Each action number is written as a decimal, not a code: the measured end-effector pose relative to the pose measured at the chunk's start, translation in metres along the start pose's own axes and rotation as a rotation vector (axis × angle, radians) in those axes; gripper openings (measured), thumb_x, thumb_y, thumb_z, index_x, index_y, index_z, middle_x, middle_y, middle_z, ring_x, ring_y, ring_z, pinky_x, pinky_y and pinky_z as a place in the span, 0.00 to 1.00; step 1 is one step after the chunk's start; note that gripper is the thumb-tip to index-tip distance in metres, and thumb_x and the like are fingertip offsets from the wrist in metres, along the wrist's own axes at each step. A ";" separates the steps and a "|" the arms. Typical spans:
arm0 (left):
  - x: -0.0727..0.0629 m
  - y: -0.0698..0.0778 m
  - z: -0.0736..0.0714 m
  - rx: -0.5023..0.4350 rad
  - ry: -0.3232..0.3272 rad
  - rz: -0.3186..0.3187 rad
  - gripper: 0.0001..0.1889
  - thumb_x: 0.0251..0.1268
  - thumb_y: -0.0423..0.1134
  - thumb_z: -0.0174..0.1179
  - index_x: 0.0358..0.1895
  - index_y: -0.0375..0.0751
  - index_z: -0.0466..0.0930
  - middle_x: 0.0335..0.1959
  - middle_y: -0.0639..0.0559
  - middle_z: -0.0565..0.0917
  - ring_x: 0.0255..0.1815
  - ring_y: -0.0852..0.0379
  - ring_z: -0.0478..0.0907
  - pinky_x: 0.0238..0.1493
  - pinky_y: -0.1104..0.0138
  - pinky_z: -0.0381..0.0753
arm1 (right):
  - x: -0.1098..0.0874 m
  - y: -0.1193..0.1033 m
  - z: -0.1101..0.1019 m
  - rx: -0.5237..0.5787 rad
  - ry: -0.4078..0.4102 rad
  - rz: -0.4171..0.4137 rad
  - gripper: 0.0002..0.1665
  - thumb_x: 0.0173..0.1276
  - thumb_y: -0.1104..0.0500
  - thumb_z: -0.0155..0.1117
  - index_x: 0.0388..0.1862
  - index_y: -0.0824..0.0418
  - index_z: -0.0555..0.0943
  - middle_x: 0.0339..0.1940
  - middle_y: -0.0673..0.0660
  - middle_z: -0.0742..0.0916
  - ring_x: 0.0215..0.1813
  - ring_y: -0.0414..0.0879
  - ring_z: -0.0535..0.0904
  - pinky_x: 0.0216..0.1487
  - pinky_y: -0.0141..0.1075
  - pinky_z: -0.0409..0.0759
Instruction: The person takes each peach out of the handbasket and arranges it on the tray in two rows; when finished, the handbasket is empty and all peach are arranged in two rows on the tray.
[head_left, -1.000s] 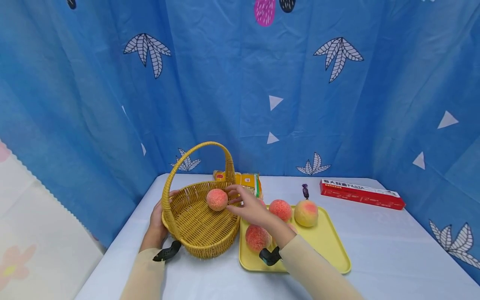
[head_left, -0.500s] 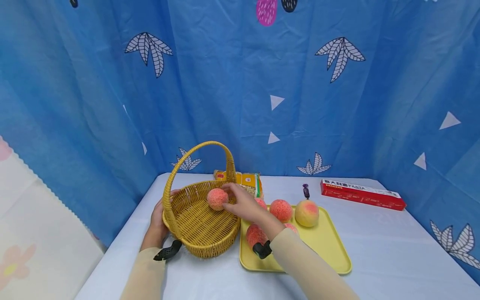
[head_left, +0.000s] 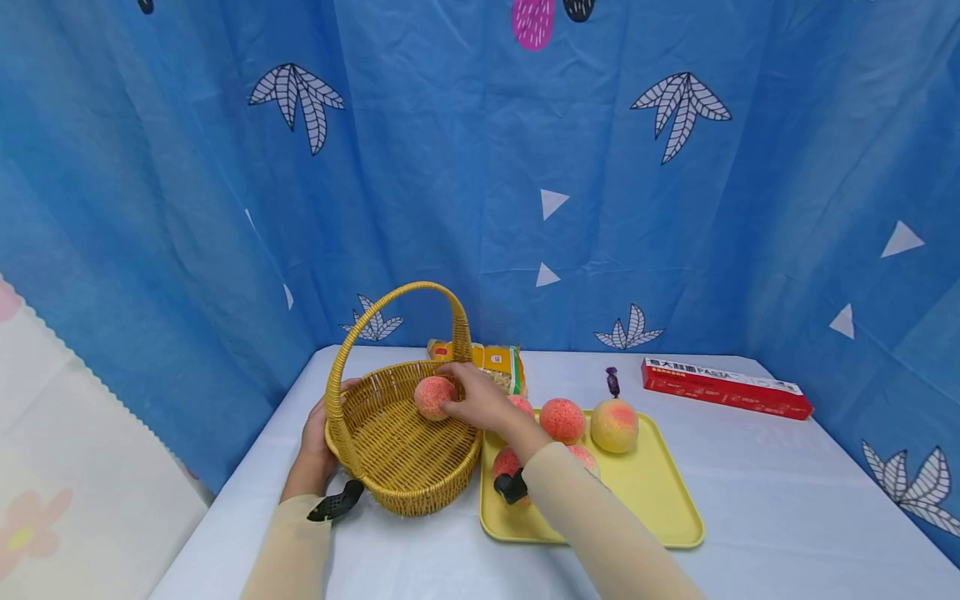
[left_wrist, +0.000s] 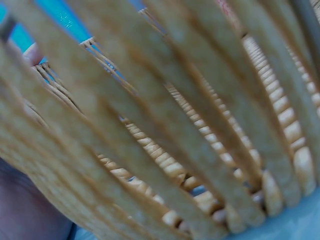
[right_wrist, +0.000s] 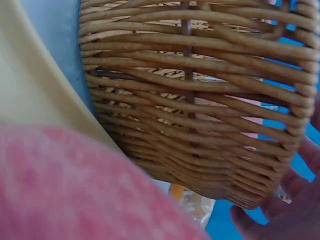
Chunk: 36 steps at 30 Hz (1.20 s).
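Observation:
A yellow wicker basket [head_left: 408, 450] with a tall arched handle stands on the white table, left of centre. My left hand [head_left: 317, 435] grips its left side, fingers at the rim; the weave fills the left wrist view. Inside, toward the basket's back right, is a pink-red peach [head_left: 432, 398]. My right hand [head_left: 480, 402] reaches over the right rim, thumb and fingers around that peach's right side. Through the weave [right_wrist: 190, 100], the right wrist view gives a glimpse of pink. Beside the basket, a yellow tray [head_left: 660, 508] carries several more peaches [head_left: 562, 420].
Behind the basket lies an orange-yellow food packet [head_left: 498, 362]. A purple-wrapped candy [head_left: 612, 382] is beyond the tray, and a red pasta box [head_left: 726, 390] at the back right. A blue curtain [head_left: 480, 208] hangs along the table's back.
My right hand has moved a little left, from beside the peach in the basket to closing its thumb and fingers on it. That peach, the basket and my left hand stay nearly still.

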<state>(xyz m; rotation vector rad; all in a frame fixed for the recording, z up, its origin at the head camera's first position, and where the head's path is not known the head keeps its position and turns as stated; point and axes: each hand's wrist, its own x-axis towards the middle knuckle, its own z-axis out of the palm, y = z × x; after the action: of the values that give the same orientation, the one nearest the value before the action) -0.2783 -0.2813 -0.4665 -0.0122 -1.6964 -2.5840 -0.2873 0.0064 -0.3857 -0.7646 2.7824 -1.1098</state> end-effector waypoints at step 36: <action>0.002 -0.001 0.000 0.027 -0.008 0.015 0.19 0.80 0.43 0.45 0.66 0.45 0.74 0.57 0.61 0.77 0.60 0.61 0.71 0.61 0.69 0.72 | 0.010 0.008 0.028 -0.306 0.009 0.045 0.43 0.66 0.43 0.69 0.77 0.40 0.64 0.74 0.54 0.73 0.73 0.58 0.69 0.70 0.59 0.67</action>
<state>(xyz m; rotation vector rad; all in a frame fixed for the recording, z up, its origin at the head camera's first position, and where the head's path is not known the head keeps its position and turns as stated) -0.2799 -0.2805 -0.4675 -0.0347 -1.7271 -2.5532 -0.2933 -0.0111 -0.4103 -0.7148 3.0001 -0.6887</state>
